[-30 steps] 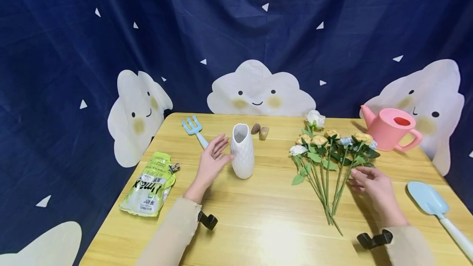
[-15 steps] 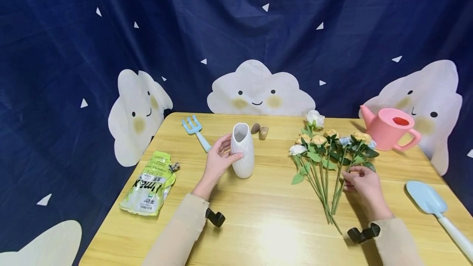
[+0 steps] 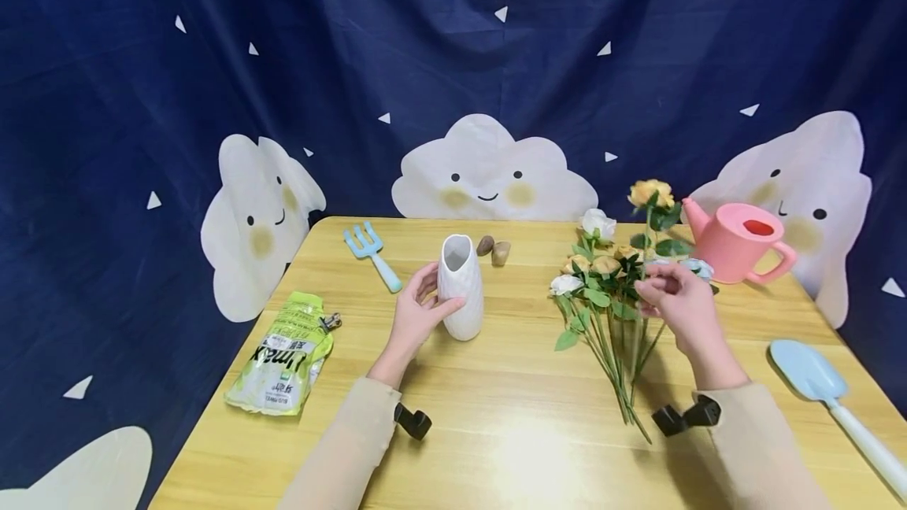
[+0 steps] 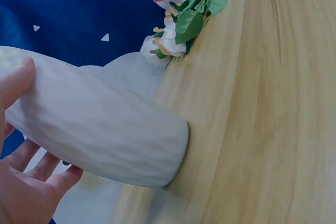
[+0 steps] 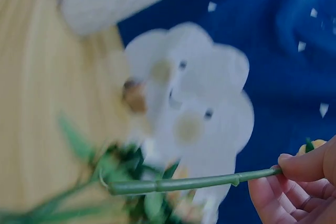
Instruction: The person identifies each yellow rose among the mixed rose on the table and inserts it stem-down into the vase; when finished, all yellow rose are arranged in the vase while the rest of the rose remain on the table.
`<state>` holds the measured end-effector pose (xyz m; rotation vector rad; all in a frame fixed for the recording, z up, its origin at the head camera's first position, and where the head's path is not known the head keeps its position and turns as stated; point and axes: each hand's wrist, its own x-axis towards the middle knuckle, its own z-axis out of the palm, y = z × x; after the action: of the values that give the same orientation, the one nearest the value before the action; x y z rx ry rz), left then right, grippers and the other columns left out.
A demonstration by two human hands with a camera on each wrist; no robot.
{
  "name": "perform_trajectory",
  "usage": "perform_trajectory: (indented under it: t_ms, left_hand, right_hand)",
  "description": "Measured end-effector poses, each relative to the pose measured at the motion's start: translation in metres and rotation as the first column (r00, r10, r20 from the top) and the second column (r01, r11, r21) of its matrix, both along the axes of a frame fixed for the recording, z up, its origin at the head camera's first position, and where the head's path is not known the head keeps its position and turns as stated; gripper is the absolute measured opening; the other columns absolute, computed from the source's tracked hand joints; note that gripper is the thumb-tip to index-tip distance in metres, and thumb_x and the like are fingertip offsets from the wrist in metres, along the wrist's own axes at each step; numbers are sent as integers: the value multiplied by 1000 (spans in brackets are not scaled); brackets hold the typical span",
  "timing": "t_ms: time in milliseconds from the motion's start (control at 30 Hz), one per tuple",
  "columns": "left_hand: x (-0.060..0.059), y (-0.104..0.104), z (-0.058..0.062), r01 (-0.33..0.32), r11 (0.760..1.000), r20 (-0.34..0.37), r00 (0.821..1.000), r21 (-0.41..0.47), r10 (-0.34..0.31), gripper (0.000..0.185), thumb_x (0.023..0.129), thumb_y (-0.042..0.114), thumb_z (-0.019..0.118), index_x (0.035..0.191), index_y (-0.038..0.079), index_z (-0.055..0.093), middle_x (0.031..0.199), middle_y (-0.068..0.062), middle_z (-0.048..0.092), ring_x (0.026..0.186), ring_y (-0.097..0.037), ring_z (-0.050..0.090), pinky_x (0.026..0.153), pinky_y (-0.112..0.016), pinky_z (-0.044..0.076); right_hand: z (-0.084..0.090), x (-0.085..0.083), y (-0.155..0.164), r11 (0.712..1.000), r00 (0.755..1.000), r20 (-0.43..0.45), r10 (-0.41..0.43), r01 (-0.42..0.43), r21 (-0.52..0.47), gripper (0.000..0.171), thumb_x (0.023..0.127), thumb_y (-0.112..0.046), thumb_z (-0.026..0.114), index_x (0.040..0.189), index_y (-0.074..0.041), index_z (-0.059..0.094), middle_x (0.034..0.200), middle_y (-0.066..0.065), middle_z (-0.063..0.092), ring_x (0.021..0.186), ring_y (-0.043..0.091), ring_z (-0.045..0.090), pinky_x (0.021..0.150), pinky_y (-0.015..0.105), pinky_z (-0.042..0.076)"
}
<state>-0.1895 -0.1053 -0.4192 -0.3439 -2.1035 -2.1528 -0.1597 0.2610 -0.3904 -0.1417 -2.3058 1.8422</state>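
A white textured vase (image 3: 462, 305) stands upright near the middle of the table. My left hand (image 3: 416, 317) holds it from the left, thumb across the front and fingers round the far side; the left wrist view shows the thumb on the vase's wall (image 4: 100, 119). With thumb and fingers, my right hand (image 3: 682, 307) pinches the stem of a yellow rose (image 3: 650, 194), bloom up. Its cut stem end (image 5: 121, 187) hangs free in the right wrist view. Below and behind lie several more roses (image 3: 605, 265), white, yellow and blue, partly hidden by this hand.
A pink watering can (image 3: 733, 246) stands at the back right, with a blue shovel (image 3: 811, 372) nearer me. Two stones (image 3: 501, 253) lie behind the vase. Leftward are a blue hand fork (image 3: 368, 244) and a green-white bag (image 3: 286, 360) with a binder clip (image 3: 330, 322).
My left hand has moved right and taken hold of the vase. My right hand has gripped a yellow rose and lifted it up out of the bunch.
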Motion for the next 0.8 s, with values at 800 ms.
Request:
perform_trajectory:
  t_ms: [800]
  left_hand:
    - [3,11,1,-56,998,-9,998,-19,56,72,68,1,81,132,3,47,122,-21,53,111,-35,49,93,-49,40]
  right_hand:
    - [122,-52,-168,935,945,-286,157,-236,-265,25,83,6,65,104,-3,56,76,2,61,60,17,61,55,31,54]
